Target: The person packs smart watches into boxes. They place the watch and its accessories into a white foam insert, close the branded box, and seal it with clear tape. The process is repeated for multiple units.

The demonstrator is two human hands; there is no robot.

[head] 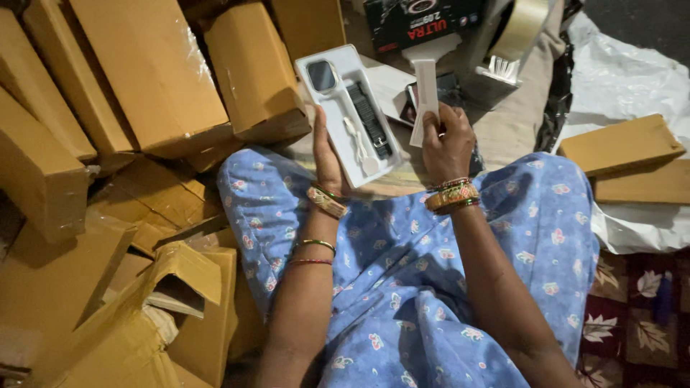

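Brown cardboard boxes (154, 72) piled at left, several cut off by frame edge. Left hand (327, 154) grasps white tray (352, 115) from beneath, fingers hidden; tray holds smartwatch (323, 75), dark strap (370, 120), white cable. Right hand (447, 144) clenched around narrow white box (425, 90), above blue floral lap. Black box (420, 21) at top, partly cut off.

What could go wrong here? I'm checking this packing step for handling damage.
The left hand holds the white tray by its lower end only, tilted; the smartwatch, black strap and white cable lie uncovered and might slide out. The right hand pinches a white strip-like piece at one end, so it may bend or slip. The cardboard boxes stacked close by could topple onto the lap.
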